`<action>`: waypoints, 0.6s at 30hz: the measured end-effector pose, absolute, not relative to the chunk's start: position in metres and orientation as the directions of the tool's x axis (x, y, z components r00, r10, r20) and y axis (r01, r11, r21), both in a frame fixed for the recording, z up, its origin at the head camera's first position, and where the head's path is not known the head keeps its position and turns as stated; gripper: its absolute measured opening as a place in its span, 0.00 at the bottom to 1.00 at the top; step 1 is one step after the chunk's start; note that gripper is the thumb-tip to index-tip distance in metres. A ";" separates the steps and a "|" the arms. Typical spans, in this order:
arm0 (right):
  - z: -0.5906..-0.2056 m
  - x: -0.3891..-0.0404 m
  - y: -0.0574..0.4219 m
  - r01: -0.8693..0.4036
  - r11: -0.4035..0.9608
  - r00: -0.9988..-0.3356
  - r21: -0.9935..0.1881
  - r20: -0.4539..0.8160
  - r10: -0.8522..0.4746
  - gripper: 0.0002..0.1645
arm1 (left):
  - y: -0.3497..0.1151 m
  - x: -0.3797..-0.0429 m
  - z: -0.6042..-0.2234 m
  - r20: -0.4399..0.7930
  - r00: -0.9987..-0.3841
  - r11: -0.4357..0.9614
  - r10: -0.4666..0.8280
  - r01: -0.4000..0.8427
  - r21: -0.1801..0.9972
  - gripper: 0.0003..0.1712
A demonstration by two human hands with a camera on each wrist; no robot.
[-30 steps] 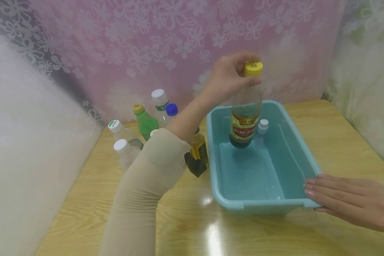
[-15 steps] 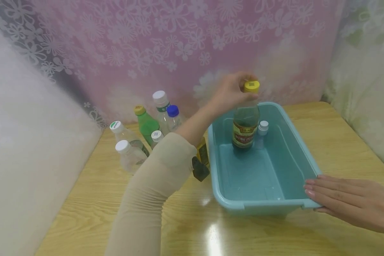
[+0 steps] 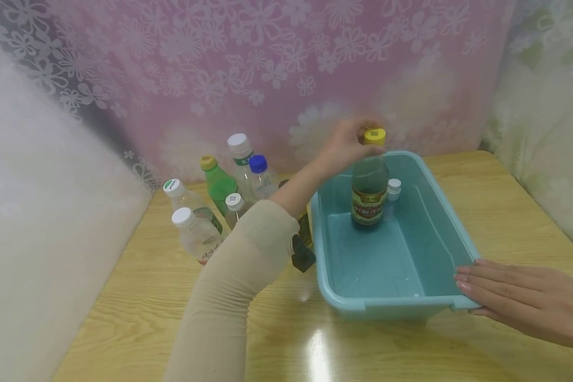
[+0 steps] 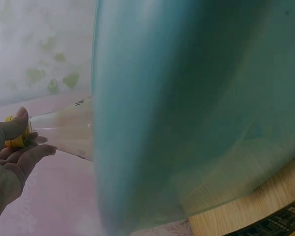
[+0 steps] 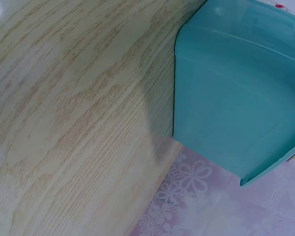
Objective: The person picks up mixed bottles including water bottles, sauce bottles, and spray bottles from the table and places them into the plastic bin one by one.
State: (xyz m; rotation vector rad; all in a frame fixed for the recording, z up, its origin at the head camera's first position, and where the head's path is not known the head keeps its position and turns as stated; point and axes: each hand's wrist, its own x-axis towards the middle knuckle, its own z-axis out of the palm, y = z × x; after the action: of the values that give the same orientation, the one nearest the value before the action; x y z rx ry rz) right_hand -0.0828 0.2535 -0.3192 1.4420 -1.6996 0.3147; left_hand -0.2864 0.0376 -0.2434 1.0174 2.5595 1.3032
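My left hand [image 3: 346,146] pinches the yellow cap of a glass vinegar bottle [image 3: 369,180], fingers behind and thumb in front. The bottle stands upright inside a blue-green plastic bin [image 3: 406,309], its base at the bin floor. Right beside it is a small clear bottle with a white cap [image 3: 393,187], partly hidden. In the left wrist view, thumb and fingers close round the yellow cap [image 4: 18,132], while the bin wall hides the lower bottle. My right hand [image 3: 530,300] rests with straight fingers on the bin's near right corner; the right wrist view does not show it.
Left of the bin stand several bottles: a green bottle [image 3: 218,183], a blue-capped one [image 3: 259,165] and white-capped clear ones [image 3: 191,228]. My left sleeve [image 3: 241,270] covers part of the group. A pink floral curtain [image 3: 277,69] hangs behind the wooden table [image 3: 138,313].
My left hand has lowered the vinegar bottle into the bin, moving down and slightly nearer. The right hand has stayed on the bin's corner.
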 end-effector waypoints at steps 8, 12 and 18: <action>-0.320 -0.082 0.252 -0.898 0.292 0.058 0.328 0.748 -0.661 0.21 | 0.036 -0.285 -0.247 0.206 -0.775 0.459 0.597 0.540 0.705 0.25; -0.319 -0.081 0.251 -0.901 0.291 0.052 0.322 0.745 -0.665 0.22 | 0.033 -0.285 -0.239 0.133 -0.767 0.469 0.628 0.509 0.722 0.27; -0.319 -0.081 0.253 -0.902 0.296 0.039 0.314 0.741 -0.670 0.22 | 0.023 -0.282 -0.232 0.064 -0.726 0.459 0.685 0.498 0.736 0.35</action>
State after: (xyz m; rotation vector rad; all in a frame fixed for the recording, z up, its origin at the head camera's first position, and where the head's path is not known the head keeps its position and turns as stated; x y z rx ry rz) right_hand -0.0805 0.2526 -0.3192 1.4413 -1.6963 0.3360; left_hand -0.2817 0.0229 -0.2317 1.0216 2.4678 1.1241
